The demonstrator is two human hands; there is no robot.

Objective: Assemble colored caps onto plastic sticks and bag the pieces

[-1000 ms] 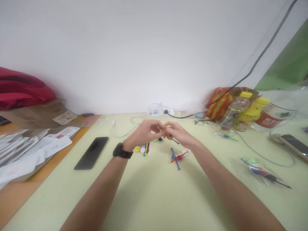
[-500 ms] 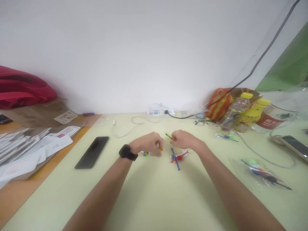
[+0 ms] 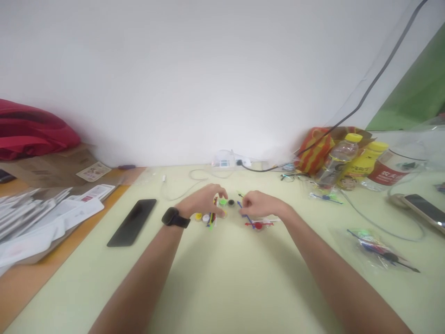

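Observation:
Both hands hover low over a scatter of small coloured plastic parts in the middle of the pale green table (image 3: 222,278). My left hand (image 3: 203,202), with a black watch on its wrist, has its fingers curled in a pinch on a small red piece beside a green disc (image 3: 223,202) and a black disc (image 3: 231,202). My right hand (image 3: 259,205) pinches the end of a thin blue stick (image 3: 246,216). A red stick with a red disc (image 3: 257,225) lies under the right hand. Yellow and white discs (image 3: 202,217) with coloured sticks sit below my left hand.
A black phone (image 3: 132,221) lies at left, beside stacked white packets (image 3: 41,220). Bottles (image 3: 342,162) and a striped bag (image 3: 314,148) stand at the back right. Clear bags of parts (image 3: 377,248) and another phone (image 3: 424,209) lie at right. A white charger with cables (image 3: 225,161) rests by the wall.
Both hands came down from the raised position where they met, then shifted slightly; my left hand now pinches near the green disc, my right hand has taken the blue stick's end.

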